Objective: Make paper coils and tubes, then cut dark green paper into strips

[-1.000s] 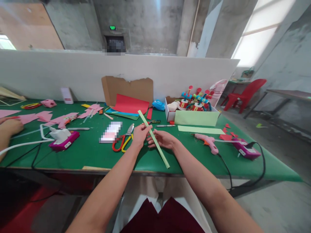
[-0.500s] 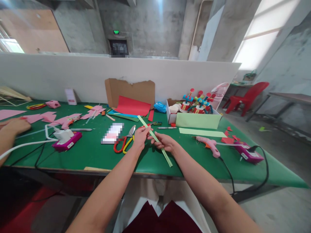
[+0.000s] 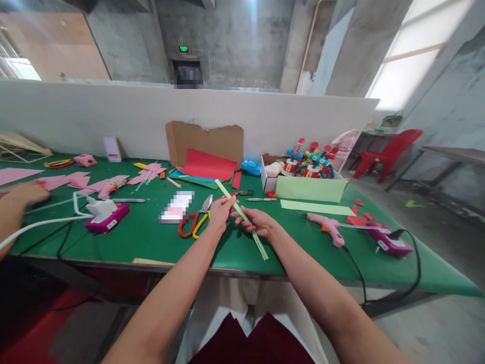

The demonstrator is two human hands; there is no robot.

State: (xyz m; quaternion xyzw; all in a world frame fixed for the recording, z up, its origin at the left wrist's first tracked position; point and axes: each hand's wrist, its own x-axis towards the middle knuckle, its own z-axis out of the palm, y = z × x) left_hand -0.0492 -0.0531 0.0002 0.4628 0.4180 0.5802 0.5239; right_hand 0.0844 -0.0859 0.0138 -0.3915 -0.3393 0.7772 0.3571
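Light green paper strips (image 3: 240,210) run slantwise between my hands, with two ends showing at the bottom. My left hand (image 3: 221,211) pinches them near the upper end. Lower down, my right hand (image 3: 256,222) has its fingers curled round them. Scissors (image 3: 197,222) with red and yellow handles lie left of my left hand, partly behind my forearm. Beyond my hands are a dark striped coil (image 3: 246,192) and a pen (image 3: 260,199). On the right, another light green paper strip (image 3: 317,207) lies flat near a pink glue gun (image 3: 326,225).
A box (image 3: 267,184) of colourful paper figures stands at the back right. Purple power strips (image 3: 390,240) (image 3: 108,221) with cords lie on both sides. A phone (image 3: 177,206) lies left of the scissors. Another person's hand (image 3: 28,194) is at far left, near pink paper pieces.
The view has shifted slightly. My hands keep nearly the same hold on the green paper strips. The other person's hand at the left has moved a little.
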